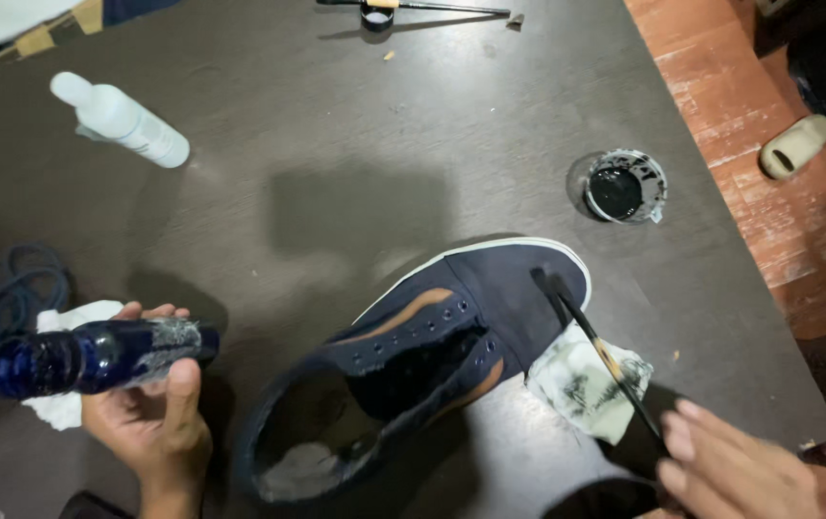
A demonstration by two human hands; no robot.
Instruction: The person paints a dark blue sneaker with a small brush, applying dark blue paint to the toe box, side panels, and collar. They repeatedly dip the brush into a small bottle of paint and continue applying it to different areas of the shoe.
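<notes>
The left hand (148, 413), at seven o'clock, has its fingers wrapped tight around a dark blue glossy bottle (96, 358) held sideways; tilted further, it could drip onto the dark wooden table (355, 144). The right hand (735, 471), at five o'clock, pinches a thin black-bristled paintbrush (597, 351), its tip on the toe of the laceless navy canvas shoe (432, 356) at centre. A slip could smear the white sole edge. The small open pot of black paint (625, 186) at two o'clock sits near the table's edge.
</notes>
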